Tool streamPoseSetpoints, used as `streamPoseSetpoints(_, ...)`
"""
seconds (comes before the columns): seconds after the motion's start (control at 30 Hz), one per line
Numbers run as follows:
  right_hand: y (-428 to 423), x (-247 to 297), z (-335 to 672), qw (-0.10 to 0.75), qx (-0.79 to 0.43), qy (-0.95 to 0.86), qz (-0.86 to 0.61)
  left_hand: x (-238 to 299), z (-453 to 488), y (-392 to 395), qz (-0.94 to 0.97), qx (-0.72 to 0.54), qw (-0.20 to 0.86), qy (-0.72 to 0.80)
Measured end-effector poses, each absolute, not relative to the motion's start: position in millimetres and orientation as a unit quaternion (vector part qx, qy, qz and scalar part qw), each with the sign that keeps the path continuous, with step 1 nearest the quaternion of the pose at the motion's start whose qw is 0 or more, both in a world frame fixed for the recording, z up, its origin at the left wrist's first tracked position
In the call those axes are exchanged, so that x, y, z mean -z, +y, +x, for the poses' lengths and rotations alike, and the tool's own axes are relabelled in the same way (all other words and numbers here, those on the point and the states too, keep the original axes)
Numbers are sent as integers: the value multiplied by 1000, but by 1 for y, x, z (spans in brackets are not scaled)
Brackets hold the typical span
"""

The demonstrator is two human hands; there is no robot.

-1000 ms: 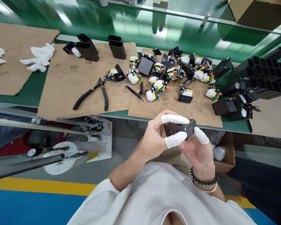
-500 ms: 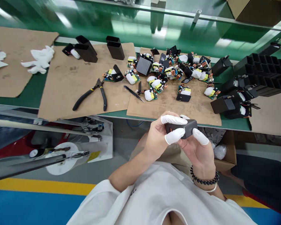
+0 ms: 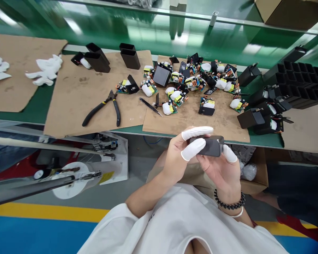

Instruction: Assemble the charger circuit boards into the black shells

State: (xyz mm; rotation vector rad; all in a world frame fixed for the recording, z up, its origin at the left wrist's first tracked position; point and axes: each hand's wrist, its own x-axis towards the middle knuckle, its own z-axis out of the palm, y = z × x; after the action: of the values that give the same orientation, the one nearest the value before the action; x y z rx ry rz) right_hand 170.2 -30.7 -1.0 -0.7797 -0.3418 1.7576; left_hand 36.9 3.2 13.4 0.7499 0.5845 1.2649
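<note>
Between both hands, in front of the bench edge, is a black power adapter case [image 3: 211, 147] with its flat face turned up. White finger cots cover some fingertips. My left hand [image 3: 178, 155] pinches the case's left end, thumb on the face and fingers along the far side. My right hand [image 3: 224, 171] grips the right end, its thumb against that end and its palm below. On the cardboard beyond lie several circuit boards [image 3: 177, 96] with white blobs and yellow parts. A grey-black case [image 3: 162, 75] sits among them, and tweezers [image 3: 151, 107] lie to the left.
Black-handled cutting pliers [image 3: 103, 107] lie open on the cardboard [image 3: 76, 102]. Empty black cases [image 3: 130, 56] stand behind them; more cases [image 3: 294, 83] are stacked at the right. White gloves [image 3: 45, 70] lie far left. A person's dark-clothed leg [image 3: 299, 194] is at the lower right.
The case has been turned so its flat face shows, and the orange part at its left end is no longer visible. My left thumb has shifted slightly left and up.
</note>
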Motion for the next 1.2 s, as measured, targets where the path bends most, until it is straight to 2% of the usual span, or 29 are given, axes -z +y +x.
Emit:
streamPoseSetpoints(0.07,-28,2,174,547,-760,-138,-321,-13,31,12,383,-609,633,285)
streamPoseSetpoints(0.17,-26,2,178,529,-779,-115,-317,-9,20,39,486,-679,439,332)
streamPoseSetpoints(0.23,-25,2,178,528,-784,-102,-311,-8,13,60,558,-670,322,370)
streamPoseSetpoints(0.3,-25,2,178,535,-781,-95,-307,-9,9,74,619,-612,282,404)
streamPoseSetpoints(0.4,-25,2,176,549,-768,-92,-317,-15,10,72,654,-536,349,404)
streamPoseSetpoints(0.57,-25,0,173,568,-742,-116,-337,-27,18,46,565,-474,624,259)
streamPoseSetpoints(0.67,-24,-2,171,577,-734,-115,-340,-27,20,43,478,-422,735,231)
streamPoseSetpoints(0.8,-25,-3,169,587,-722,-108,-351,-23,24,46,402,-399,789,239)
streamPoseSetpoints(1.2,-31,2,177,594,-677,-147,-409,-20,29,44,357,-378,821,235)
